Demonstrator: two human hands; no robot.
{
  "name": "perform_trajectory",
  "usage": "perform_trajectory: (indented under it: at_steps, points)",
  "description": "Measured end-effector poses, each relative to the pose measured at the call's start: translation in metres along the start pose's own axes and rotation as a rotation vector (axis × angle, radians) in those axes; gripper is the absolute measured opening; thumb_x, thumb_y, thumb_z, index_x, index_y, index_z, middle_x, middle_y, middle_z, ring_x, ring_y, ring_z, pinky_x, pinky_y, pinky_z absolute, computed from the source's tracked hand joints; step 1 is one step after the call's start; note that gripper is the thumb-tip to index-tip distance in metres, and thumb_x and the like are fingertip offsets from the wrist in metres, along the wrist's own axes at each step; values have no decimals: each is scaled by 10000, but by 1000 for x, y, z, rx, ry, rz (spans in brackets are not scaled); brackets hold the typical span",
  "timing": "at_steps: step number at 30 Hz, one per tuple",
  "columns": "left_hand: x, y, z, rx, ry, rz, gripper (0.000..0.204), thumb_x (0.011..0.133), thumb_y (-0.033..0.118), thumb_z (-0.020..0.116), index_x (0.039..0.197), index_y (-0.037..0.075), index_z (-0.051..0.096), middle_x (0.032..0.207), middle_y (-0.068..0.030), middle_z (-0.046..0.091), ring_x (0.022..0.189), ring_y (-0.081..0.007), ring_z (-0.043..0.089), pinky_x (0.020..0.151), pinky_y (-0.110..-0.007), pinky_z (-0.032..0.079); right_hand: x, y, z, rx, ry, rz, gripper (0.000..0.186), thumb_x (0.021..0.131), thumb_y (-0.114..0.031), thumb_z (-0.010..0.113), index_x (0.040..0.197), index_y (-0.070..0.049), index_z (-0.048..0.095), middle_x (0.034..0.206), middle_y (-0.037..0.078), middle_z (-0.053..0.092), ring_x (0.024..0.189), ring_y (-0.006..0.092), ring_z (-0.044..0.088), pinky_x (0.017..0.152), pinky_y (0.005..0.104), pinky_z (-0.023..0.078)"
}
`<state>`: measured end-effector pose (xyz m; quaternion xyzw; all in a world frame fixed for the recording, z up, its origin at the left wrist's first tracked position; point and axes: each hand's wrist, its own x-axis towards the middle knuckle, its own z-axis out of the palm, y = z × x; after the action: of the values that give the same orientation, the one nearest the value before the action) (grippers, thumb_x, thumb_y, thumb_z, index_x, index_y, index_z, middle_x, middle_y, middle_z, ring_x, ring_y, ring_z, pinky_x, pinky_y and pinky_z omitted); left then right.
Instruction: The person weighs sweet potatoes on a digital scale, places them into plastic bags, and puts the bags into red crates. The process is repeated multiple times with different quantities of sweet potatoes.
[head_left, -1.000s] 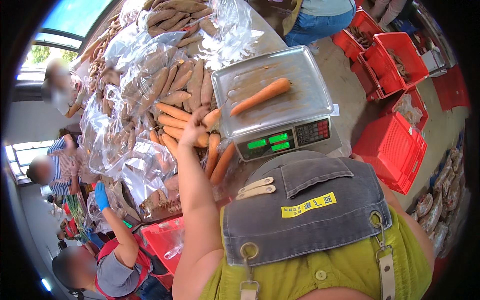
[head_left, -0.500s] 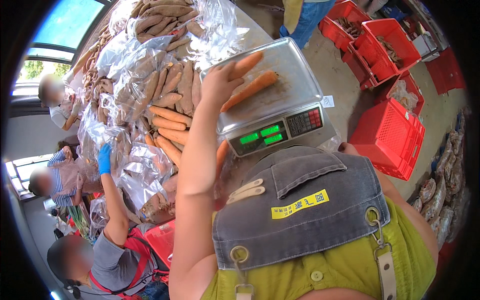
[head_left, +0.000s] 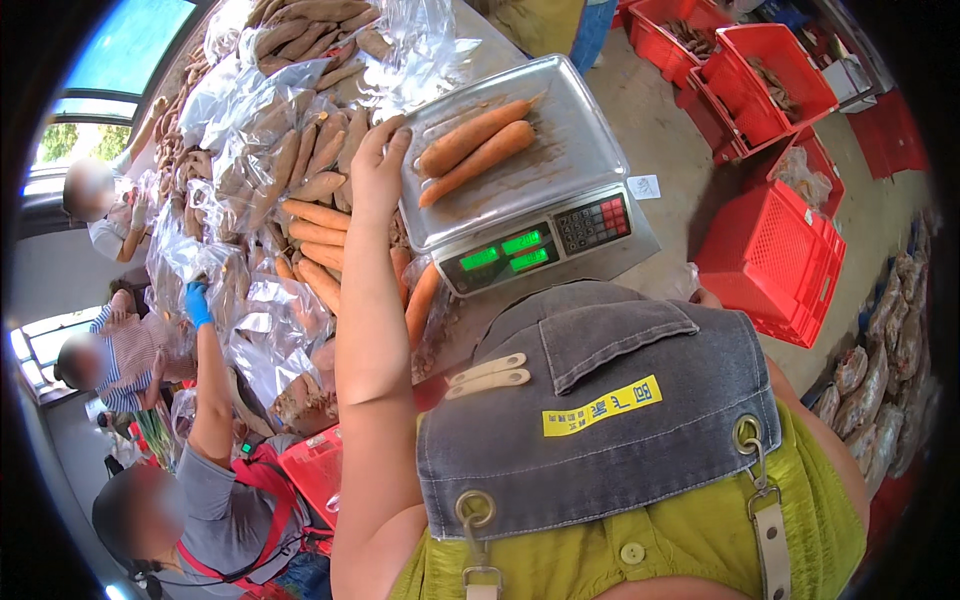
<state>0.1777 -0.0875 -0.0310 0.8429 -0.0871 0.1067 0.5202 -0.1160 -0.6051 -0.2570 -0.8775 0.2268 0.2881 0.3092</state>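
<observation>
My left hand (head_left: pixel 382 165) is at the left edge of the metal scale tray (head_left: pixel 585 135), over brown long roots (head_left: pixel 328 150). Its fingers are bent and a little apart, and nothing shows in them. On the tray two orange carrots (head_left: pixel 478 163) lie side by side. Below the tray, the scale's panel (head_left: pixel 535 243) has green lit displays and a keypad. Only a small part of my right hand (head_left: pixel 707 298) shows past the grey apron; clear plastic (head_left: pixel 687 283) is beside it, and its fingers are mostly hidden.
More carrots (head_left: pixel 318 233) lie left of the scale among bagged roots. A co-worker's blue-gloved hand (head_left: pixel 197 303) touches the plastic bags at left. Red crates (head_left: pixel 765 260) stand on the right, with bagged goods (head_left: pixel 880 370) beyond. Another person (head_left: pixel 125 220) is at the far left.
My left hand has let go of a carrot, which now rests on the tray beside the other one. The hand has moved left, off the tray. The view has shifted slightly.
</observation>
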Motion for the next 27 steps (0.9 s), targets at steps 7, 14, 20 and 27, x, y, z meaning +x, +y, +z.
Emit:
perform_trajectory:
  at_steps: [7, 14, 20, 27]
  points:
    - [-18, 19, -15, -55, 75, -35, 251, 938, 148, 566, 1115, -21, 621, 919, -3, 625, 816, -54, 546, 725, -184, 437, 73, 59, -34, 171, 272, 227, 231, 757, -99, 581, 966, -30, 650, 782, 140, 672, 656, 251, 652, 615, 361, 520]
    - [-11, 22, 6, -41, 26, -40, 307, 802, 170, 706, 1068, 28, 647, 976, -100, 629, 923, -192, 584, 830, -283, 451, 103, 75, -103, 553, 726, 4, 103, 802, -99, 567, 860, -22, 605, 680, 65, 594, 581, 163, 561, 509, 296, 440]
    - [-5, 49, 24, 294, -51, 146, 403, 753, 240, 740, 1082, 27, 647, 1096, -159, 628, 1046, -292, 575, 900, -366, 449, 39, -89, -197, 787, 803, -472, 61, 884, -80, 558, 909, -27, 574, 786, -3, 561, 693, 76, 506, 634, 220, 415]
    - [1, 57, 32, 351, -109, 230, 436, 744, 273, 742, 1081, 16, 641, 1103, -163, 624, 1067, -321, 559, 923, -386, 434, -34, -200, -246, 1052, 817, -752, 142, 901, -66, 544, 1028, -14, 581, 937, 8, 585, 872, 78, 529, 803, 219, 415]
